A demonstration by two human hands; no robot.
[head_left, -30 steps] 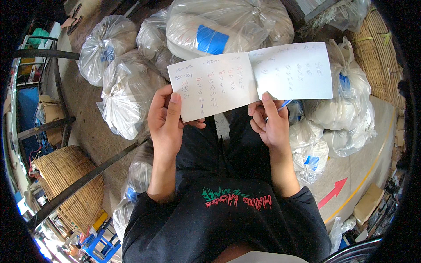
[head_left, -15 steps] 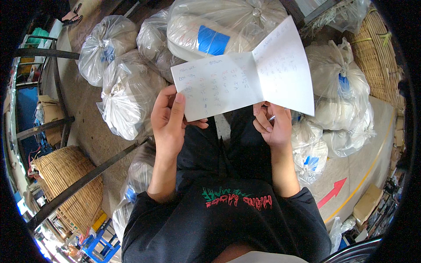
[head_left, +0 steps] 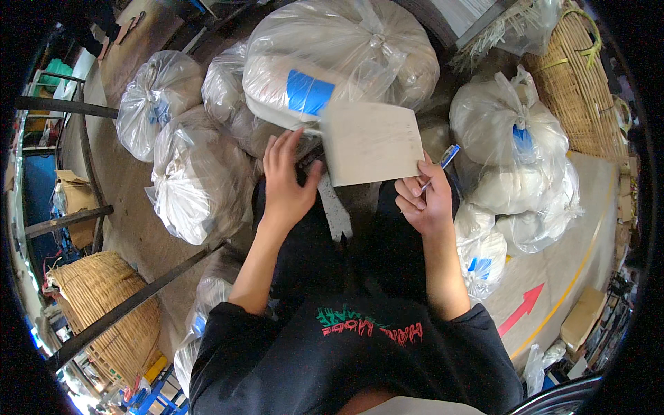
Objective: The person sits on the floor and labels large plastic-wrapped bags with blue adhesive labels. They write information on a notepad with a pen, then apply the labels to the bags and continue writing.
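Note:
A folded white paper booklet is held up in front of me, its near face mostly blank and its left edge blurred. My right hand pinches the lower right corner of it and also grips a blue and white pen, which sticks up past the fingers. Just left of the paper, my left hand is off it, fingers spread and thumb apart, with nothing in it. Beyond the paper lies a large tied clear plastic bag with a blue patch on its side.
More tied plastic bags crowd the left, and others are stacked at right. Wicker baskets stand at lower left and upper right. A dark metal bar crosses the left side. A red arrow marks the floor.
The booklet, spread open before, is now folded over. My left hand has let go of its left side and opened. The pen now shows more fully in my right hand.

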